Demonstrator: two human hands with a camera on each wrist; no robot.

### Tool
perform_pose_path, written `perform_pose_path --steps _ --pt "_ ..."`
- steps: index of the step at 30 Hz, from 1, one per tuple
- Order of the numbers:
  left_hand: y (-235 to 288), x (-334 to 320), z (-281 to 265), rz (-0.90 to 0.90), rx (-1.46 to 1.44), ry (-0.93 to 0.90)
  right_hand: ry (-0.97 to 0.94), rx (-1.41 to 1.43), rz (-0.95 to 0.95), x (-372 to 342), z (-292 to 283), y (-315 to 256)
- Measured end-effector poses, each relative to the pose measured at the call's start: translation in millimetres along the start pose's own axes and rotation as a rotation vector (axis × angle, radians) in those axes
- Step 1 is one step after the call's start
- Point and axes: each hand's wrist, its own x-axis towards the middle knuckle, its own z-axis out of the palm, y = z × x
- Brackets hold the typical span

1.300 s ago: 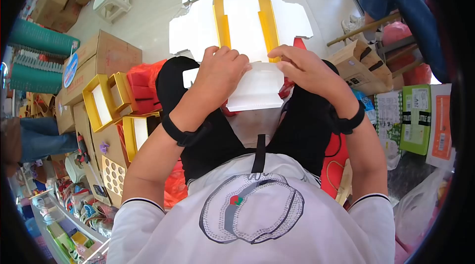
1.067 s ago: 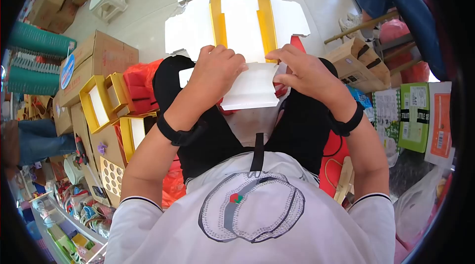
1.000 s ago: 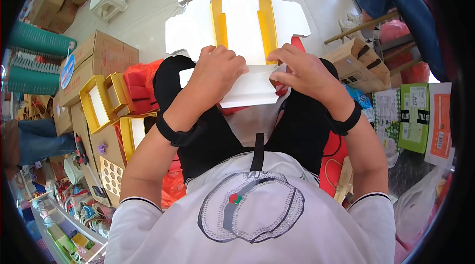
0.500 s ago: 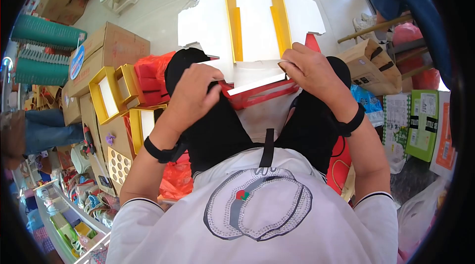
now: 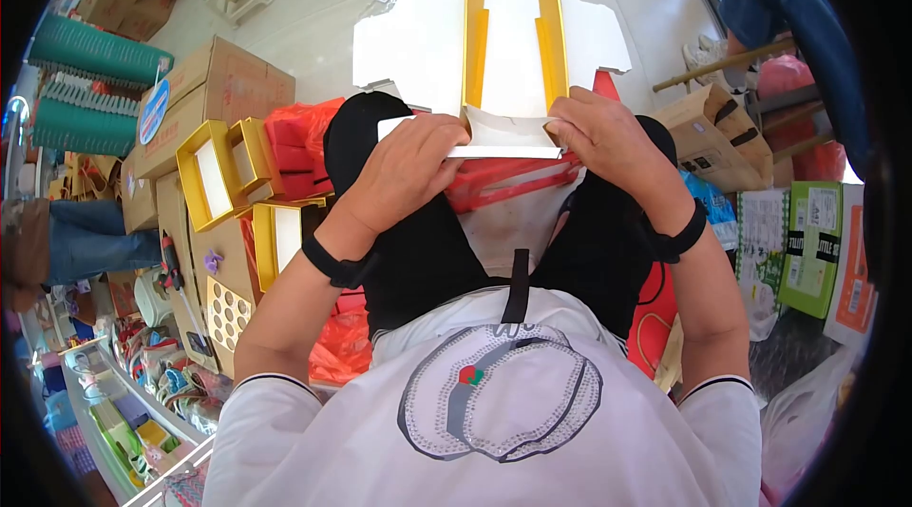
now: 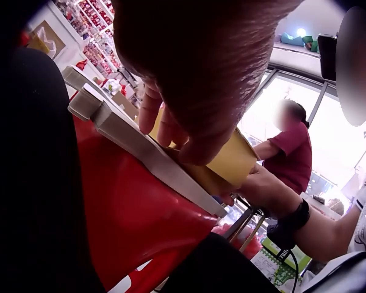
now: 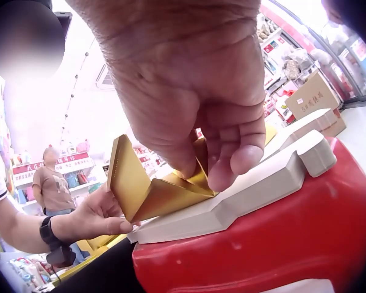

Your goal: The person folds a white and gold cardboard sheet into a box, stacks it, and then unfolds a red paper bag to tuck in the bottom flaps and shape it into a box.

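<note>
A flat cardboard box blank [image 5: 518, 51], white inside and gold outside, lies on a thick stack of white blanks [image 7: 250, 195] in front of me. Its two long gold side walls [image 5: 475, 41] stand up. The front flap [image 5: 503, 152] is folded up from the near end, its gold face showing in the right wrist view. My left hand [image 5: 404, 160] grips the flap's left end, thumb low against the gold card. At the right corner, my right hand [image 5: 608, 136] pinches the gold card where flap and side wall meet; the fingertips partly hide the fold.
A red plastic stool [image 7: 244, 250] bears the stack between my knees. Finished gold boxes [image 5: 211, 174] lie at the left beside a large carton [image 5: 233, 94]. Paper bags [image 5: 717, 132] and a green box [image 5: 810, 246] stand at the right. Another person's leg [image 5: 784, 13] is at upper right.
The front flap, earlier sloping toward me with its white face up, now stands folded up. My left hand let go, moved away to the left, then came back onto the flap.
</note>
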Motion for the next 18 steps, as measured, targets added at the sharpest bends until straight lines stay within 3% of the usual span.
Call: perform_pose_path --steps 3,6,9,12,15,18 --pt "-2 4 -2 0.014 -0.043 -0.009 -0.012 -0.008 0.003 -1 -2 -1" --pt "-4 6 -1 -0.138 -0.123 0.008 -0.012 0.004 -0.004 -1 -2 2" --pt "-5 19 -8 -0.139 -0.070 0.050 0.005 0.013 -0.006 -1 0 5" --pt "-9 27 -13 -0.259 -0.300 -0.011 0.014 0.024 -0.016 -1 1 6" --pt "-17 31 -6 -0.104 -0.259 -0.039 0.003 0.043 -0.017 -1 -2 5" --pt "-10 35 -1 -0.078 -0.214 -0.094 -0.007 0.051 0.004 -2 -8 1"
